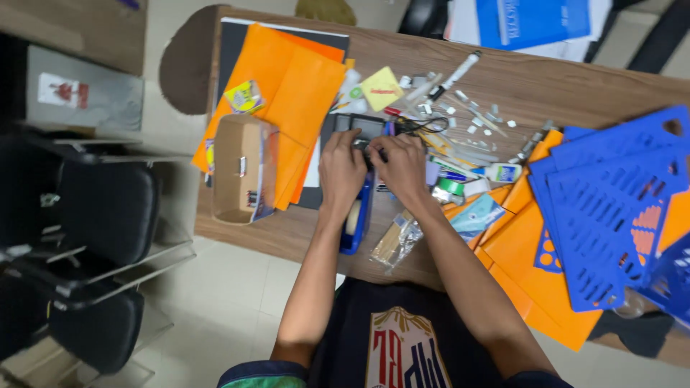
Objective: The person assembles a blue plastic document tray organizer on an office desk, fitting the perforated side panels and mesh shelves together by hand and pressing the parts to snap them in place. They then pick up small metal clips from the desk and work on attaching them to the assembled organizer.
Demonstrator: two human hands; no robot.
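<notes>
My left hand (340,171) and my right hand (402,167) are close together over a dark box-like object (368,130) on the wooden table (560,82). Both hands curl their fingers around a small dark item between them, which the fingers mostly hide. Under my left wrist lies a blue tape dispenser (356,219) with a pale roll in it. A clear bag of wooden sticks (394,241) rests beside my right forearm.
Orange paper sheets (298,90) and a cardboard box (241,169) lie at the left. Blue perforated plastic sheets (611,205) cover orange paper at the right. A marker (456,74), a yellow sticky pad (381,88), a glue bottle (503,172) and small scattered bits sit behind. Black chairs (100,208) stand at the left.
</notes>
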